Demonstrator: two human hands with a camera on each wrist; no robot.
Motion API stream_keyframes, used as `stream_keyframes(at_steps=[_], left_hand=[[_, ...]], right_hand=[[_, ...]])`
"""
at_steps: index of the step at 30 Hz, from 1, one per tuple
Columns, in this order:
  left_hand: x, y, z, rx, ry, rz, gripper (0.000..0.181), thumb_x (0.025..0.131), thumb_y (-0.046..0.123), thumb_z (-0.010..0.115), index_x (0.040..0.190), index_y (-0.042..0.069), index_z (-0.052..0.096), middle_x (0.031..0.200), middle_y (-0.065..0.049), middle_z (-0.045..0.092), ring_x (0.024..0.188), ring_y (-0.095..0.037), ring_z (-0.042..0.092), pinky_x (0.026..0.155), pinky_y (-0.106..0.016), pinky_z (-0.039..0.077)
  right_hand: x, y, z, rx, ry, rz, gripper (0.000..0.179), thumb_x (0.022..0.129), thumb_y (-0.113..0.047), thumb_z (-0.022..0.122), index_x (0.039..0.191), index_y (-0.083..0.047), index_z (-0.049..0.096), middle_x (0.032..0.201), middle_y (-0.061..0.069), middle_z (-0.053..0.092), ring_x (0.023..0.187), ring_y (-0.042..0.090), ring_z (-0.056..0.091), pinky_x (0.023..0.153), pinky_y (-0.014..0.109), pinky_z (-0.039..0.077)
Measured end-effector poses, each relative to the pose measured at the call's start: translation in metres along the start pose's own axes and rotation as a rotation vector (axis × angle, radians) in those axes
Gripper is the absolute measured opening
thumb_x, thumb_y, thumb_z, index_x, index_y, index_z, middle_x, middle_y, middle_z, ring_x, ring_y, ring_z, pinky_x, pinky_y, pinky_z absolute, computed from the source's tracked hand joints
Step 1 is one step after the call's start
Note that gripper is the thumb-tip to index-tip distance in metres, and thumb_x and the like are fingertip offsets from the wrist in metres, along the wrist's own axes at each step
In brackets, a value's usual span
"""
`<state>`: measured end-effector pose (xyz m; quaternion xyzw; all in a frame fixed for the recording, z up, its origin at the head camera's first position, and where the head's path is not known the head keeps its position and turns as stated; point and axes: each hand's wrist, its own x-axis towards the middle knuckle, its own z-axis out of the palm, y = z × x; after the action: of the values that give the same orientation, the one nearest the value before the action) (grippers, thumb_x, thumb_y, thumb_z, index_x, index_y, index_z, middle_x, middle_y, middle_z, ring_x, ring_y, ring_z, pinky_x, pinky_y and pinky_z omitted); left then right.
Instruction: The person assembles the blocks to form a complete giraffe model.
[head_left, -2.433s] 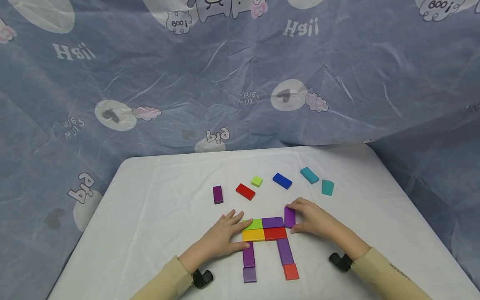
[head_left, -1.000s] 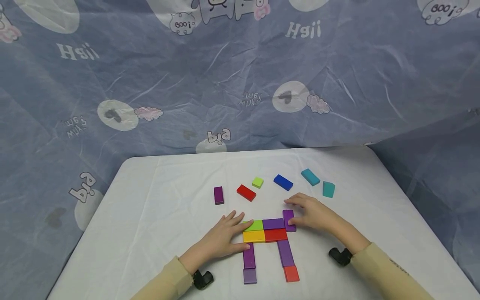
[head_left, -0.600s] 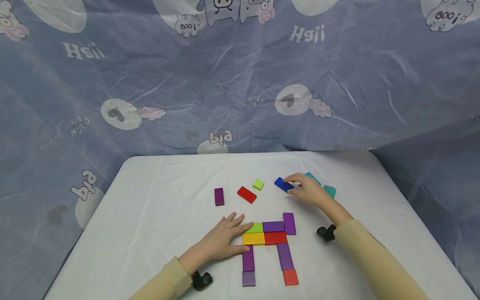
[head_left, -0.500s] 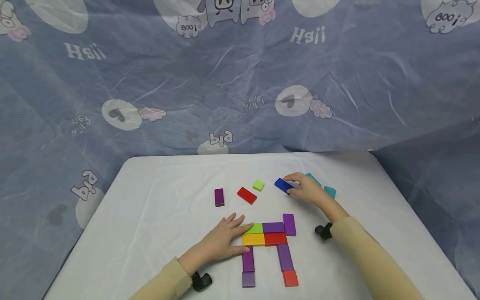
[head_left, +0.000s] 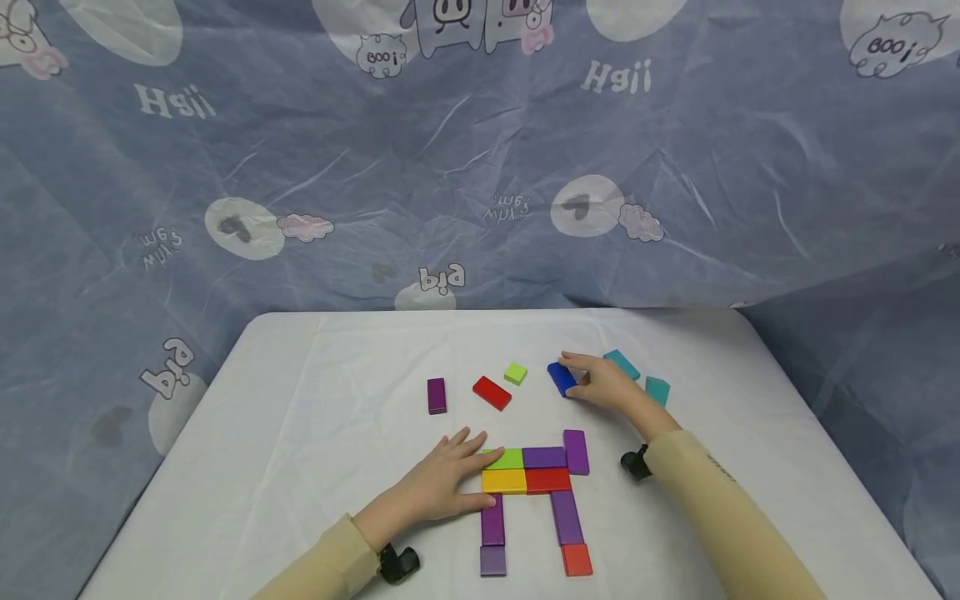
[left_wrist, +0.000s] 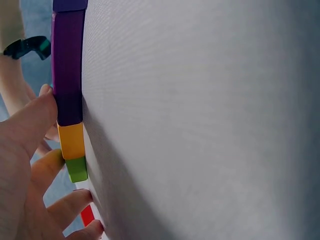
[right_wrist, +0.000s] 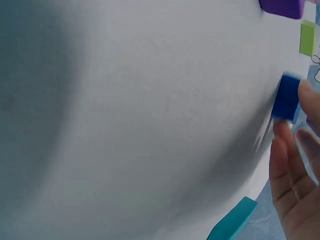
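Note:
In the head view my right hand (head_left: 609,385) pinches a blue block (head_left: 561,379) between thumb and fingers at the back of the table. The right wrist view shows the thumb and fingertips on the blue block (right_wrist: 287,97), which is slightly blurred. My left hand (head_left: 435,482) lies with spread, fairly straight fingers at the left side of a flat figure of blocks. Its index finger touches the green block (head_left: 511,458) and its thumb touches a purple block (head_left: 492,525). Yellow (head_left: 504,482) and red (head_left: 548,480) blocks form the figure's middle. A purple block (head_left: 576,452) stands upright at its upper right corner.
Loose on the white table (head_left: 300,433) lie a dark purple block (head_left: 437,396), a red block (head_left: 492,393), a small lime block (head_left: 515,373) and two teal blocks, one (head_left: 622,364) behind my right hand and one (head_left: 657,391) beside the wrist. A blue printed cloth (head_left: 450,150) hangs behind.
My right hand slid the purple block against the figure's upper right corner, let it go, moved back and took hold of the blue block, which has turned a little. My left hand stayed put.

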<state>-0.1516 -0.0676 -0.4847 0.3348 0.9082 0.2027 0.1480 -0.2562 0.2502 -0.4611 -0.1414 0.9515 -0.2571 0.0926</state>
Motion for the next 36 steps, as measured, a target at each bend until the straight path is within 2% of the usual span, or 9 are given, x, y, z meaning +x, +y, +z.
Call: stream_keyframes(at_steps=[4, 9, 15, 19, 22, 26, 32, 36], left_hand=[[0.000, 0.000, 0.000, 0.002, 0.002, 0.000, 0.069, 0.089, 0.053, 0.065, 0.151, 0.033, 0.040, 0.160, -0.007, 0.034, 0.150, -0.034, 0.024, 0.118, -0.060, 0.022], [0.001, -0.001, 0.001, 0.007, 0.004, 0.003, 0.069, 0.090, 0.053, 0.065, 0.151, 0.033, 0.040, 0.160, -0.007, 0.034, 0.150, -0.034, 0.023, 0.119, -0.059, 0.022], [0.001, 0.000, 0.001, 0.009, 0.002, 0.000, 0.069, 0.090, 0.053, 0.065, 0.151, 0.033, 0.039, 0.160, -0.007, 0.034, 0.151, -0.034, 0.023, 0.119, -0.059, 0.021], [0.001, 0.000, 0.001, 0.011, 0.003, 0.000, 0.069, 0.090, 0.053, 0.065, 0.151, 0.033, 0.040, 0.160, -0.007, 0.034, 0.150, -0.034, 0.023, 0.119, -0.059, 0.022], [0.000, -0.001, 0.001, 0.016, 0.006, 0.003, 0.069, 0.089, 0.053, 0.065, 0.151, 0.033, 0.040, 0.159, -0.007, 0.034, 0.150, -0.034, 0.024, 0.118, -0.060, 0.023], [0.001, -0.001, 0.002, 0.016, 0.007, 0.005, 0.069, 0.090, 0.053, 0.064, 0.151, 0.033, 0.040, 0.159, -0.007, 0.034, 0.150, -0.034, 0.024, 0.118, -0.059, 0.023], [0.000, -0.001, 0.002, 0.011, 0.014, 0.020, 0.069, 0.090, 0.053, 0.064, 0.151, 0.031, 0.040, 0.159, -0.008, 0.035, 0.150, -0.035, 0.024, 0.118, -0.060, 0.023], [0.000, -0.001, 0.002, 0.000, 0.009, 0.010, 0.069, 0.090, 0.053, 0.065, 0.151, 0.032, 0.040, 0.159, -0.008, 0.035, 0.150, -0.035, 0.024, 0.118, -0.060, 0.022]], right_hand=[[0.000, -0.001, 0.003, 0.004, 0.002, 0.015, 0.062, 0.088, -0.013, 0.073, 0.143, -0.001, 0.049, 0.153, 0.018, 0.042, 0.087, 0.018, 0.061, 0.085, 0.038, 0.055], [0.000, -0.002, 0.005, 0.000, 0.012, 0.018, 0.064, 0.085, -0.014, 0.077, 0.142, -0.002, 0.051, 0.145, 0.021, 0.050, 0.083, 0.018, 0.060, 0.081, 0.037, 0.056], [0.000, 0.000, 0.006, -0.017, 0.041, 0.032, 0.066, 0.081, -0.021, 0.081, 0.137, 0.004, 0.054, 0.125, 0.022, 0.055, 0.077, 0.015, 0.057, 0.075, 0.033, 0.052], [-0.003, 0.000, 0.007, -0.028, 0.053, 0.056, 0.070, 0.079, -0.026, 0.083, 0.134, 0.007, 0.055, 0.110, 0.018, 0.055, 0.078, 0.016, 0.055, 0.077, 0.035, 0.050], [-0.007, 0.000, 0.008, -0.019, 0.047, 0.082, 0.070, 0.077, -0.029, 0.084, 0.132, 0.005, 0.057, 0.104, 0.014, 0.055, 0.082, 0.018, 0.055, 0.080, 0.036, 0.050], [-0.013, 0.003, 0.008, 0.017, 0.031, 0.096, 0.068, 0.076, -0.032, 0.084, 0.129, 0.001, 0.059, 0.103, 0.011, 0.055, 0.089, 0.021, 0.055, 0.082, 0.038, 0.052], [-0.024, 0.010, 0.008, 0.034, -0.006, 0.044, 0.067, 0.075, -0.033, 0.085, 0.128, -0.001, 0.061, 0.108, 0.011, 0.057, 0.096, 0.022, 0.054, 0.082, 0.036, 0.051], [-0.029, 0.014, 0.008, 0.067, -0.014, 0.007, 0.060, 0.079, -0.031, 0.082, 0.128, -0.001, 0.062, 0.112, 0.013, 0.059, 0.097, 0.023, 0.055, 0.083, 0.036, 0.051]])
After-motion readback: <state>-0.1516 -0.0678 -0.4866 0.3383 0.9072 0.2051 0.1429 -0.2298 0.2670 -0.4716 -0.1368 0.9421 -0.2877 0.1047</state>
